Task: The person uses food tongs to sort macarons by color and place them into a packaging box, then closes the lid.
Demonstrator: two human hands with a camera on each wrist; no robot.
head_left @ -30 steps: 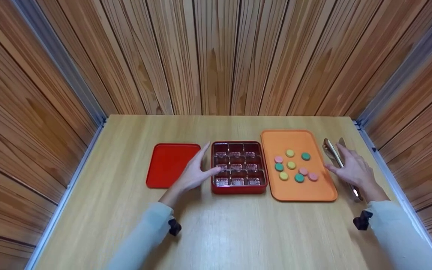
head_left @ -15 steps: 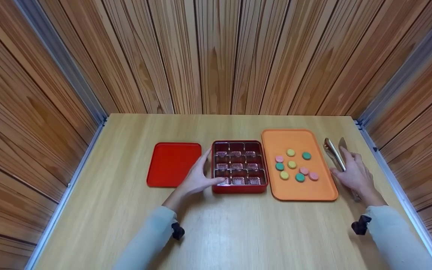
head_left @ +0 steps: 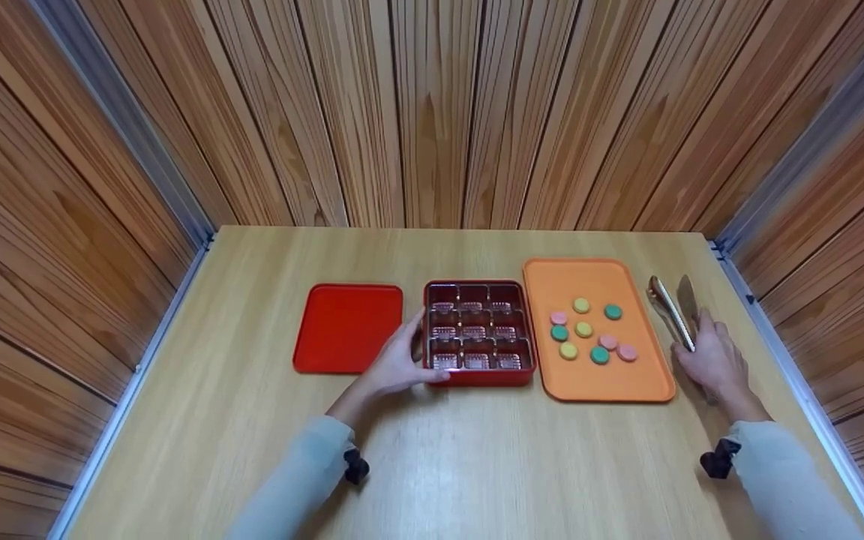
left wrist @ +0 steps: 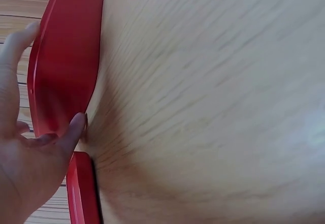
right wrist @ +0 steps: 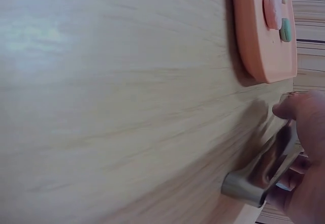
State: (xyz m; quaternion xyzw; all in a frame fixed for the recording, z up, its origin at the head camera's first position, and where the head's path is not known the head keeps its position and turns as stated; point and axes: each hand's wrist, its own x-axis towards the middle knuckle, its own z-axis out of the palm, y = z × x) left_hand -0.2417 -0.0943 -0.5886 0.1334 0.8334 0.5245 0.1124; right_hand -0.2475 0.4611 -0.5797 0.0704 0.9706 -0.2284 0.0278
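My left hand (head_left: 394, 364) holds the near left corner of a dark red box (head_left: 477, 379). The thumb lies at its front rim and the fingers lie along its left wall. In the box is a clear, divided insert with several square compartments. My right hand (head_left: 715, 361) grips metal tongs (head_left: 672, 311), thumb on one arm and fingers round the other. Their far ends spread apart on the table. The bent end of the tongs shows under the hand in the right wrist view. Several pink, yellow and green macarons (head_left: 583, 329) lie on an orange tray (head_left: 589, 279) between the hands.
A flat red lid (head_left: 348, 326) lies left of the box, close to the left forearm. The tray's left edge stands close to the box. Wood-panelled walls enclose the table (head_left: 477, 450) at the back and sides.
My left hand has slid nearer along the box, its thumb dropping from over the compartments to the front rim. My right hand has come down and closed round the tongs.
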